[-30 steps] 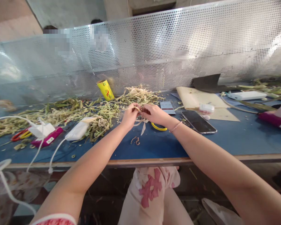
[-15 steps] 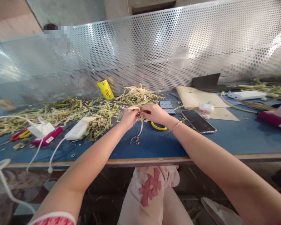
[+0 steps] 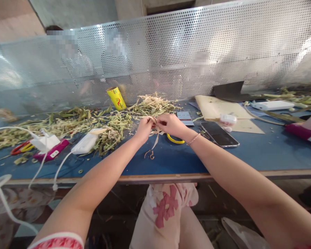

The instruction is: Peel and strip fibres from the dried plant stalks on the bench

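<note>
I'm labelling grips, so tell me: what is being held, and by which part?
The left hand and right hand pinch a pale strip above its loose, hanging end; the exact spot is hidden.

- One left hand (image 3: 144,129), one right hand (image 3: 173,125)
- One hanging pale strip (image 3: 156,139)
- One yellow tube (image 3: 116,99)
- One phone (image 3: 219,134)
- Two magenta boxes (image 3: 60,147)
- One perforated metal panel (image 3: 168,52)
- One bracelet (image 3: 194,139)
- One yellow ring (image 3: 175,141)
- One black sheet (image 3: 230,91)
</note>
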The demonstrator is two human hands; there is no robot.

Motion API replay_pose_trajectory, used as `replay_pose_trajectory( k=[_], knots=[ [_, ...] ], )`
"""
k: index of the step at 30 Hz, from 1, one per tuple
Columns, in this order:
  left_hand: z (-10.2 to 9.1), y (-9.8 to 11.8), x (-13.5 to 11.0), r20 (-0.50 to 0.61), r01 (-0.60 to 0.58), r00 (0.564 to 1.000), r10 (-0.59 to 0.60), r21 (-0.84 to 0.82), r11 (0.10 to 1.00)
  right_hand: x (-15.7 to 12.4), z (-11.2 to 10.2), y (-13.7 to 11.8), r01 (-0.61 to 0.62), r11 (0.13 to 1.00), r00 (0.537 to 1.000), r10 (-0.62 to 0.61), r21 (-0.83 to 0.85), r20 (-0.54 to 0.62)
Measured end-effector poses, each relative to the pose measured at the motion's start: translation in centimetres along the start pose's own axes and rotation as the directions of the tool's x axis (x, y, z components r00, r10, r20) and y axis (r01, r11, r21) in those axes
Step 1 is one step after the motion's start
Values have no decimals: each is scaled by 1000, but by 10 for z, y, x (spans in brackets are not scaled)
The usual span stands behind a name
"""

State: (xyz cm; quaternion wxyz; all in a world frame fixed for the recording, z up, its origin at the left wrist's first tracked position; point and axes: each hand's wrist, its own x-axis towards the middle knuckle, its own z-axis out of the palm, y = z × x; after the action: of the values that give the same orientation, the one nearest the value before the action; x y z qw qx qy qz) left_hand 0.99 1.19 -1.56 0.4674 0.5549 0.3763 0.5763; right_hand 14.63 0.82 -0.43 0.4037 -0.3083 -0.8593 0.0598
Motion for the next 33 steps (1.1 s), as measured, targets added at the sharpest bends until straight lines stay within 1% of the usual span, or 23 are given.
replay_pose_trajectory(
  k=[4, 8, 13, 15, 18, 20, 22, 24, 26, 27, 29, 31, 33],
  knots=[
    [-2, -2, 2, -20, -35, 999, 35, -9, 999, 0, 1, -1, 11, 1000, 1000, -11, 8, 1],
    [-2, -3, 2, -58, -43, 997, 43, -12, 999, 1, 0, -4, 27, 1000, 1000, -27, 14, 7],
    [-3, -8, 2, -52, -72, 996, 72, 11, 997, 1, 3, -2, 54, 998, 998, -54, -6, 28],
    [-4, -9, 3, -53, -89, 994, 92, 52, 995, 1, 5, 1, 38, 999, 999, -38, -19, 27],
    [-6, -7, 3, -82, -99, 990, 113, 162, 982, 0, 6, 6, 36, 999, 999, -36, -34, 22],
    [-6, -2, 2, -129, -69, 987, 95, 192, 979, 0, 3, 9, 58, 997, 998, -58, -51, -2],
    [-6, 3, 0, -125, -26, 991, 46, 153, 988, -1, -2, 9, 73, 994, 997, -76, -86, -34],
    [-5, 9, -2, -40, 24, 999, -21, 77, 997, -1, -7, 8, 87, 987, 995, -93, -136, -40],
    [-5, 13, -5, 60, 98, 993, -98, -1, 995, -1, -11, 7, 112, 976, 993, -118, -185, -20],
    [-4, 14, -5, 80, 131, 989, -128, -37, 991, -1, -11, 7, 127, 971, 991, -131, -201, -9],
    [-4, 16, -7, 67, 171, 984, -165, -88, 981, 0, -10, 8, 151, 968, 988, -153, -201, 4],
    [-4, 17, -7, 30, 177, 984, -175, -109, 978, 1, -9, 11, 153, 972, 988, -155, -176, 4],
    [-4, 17, -8, 0, 171, 985, -172, -112, 979, 3, -9, 14, 109, 981, 994, -112, -159, -11]
  ],
)
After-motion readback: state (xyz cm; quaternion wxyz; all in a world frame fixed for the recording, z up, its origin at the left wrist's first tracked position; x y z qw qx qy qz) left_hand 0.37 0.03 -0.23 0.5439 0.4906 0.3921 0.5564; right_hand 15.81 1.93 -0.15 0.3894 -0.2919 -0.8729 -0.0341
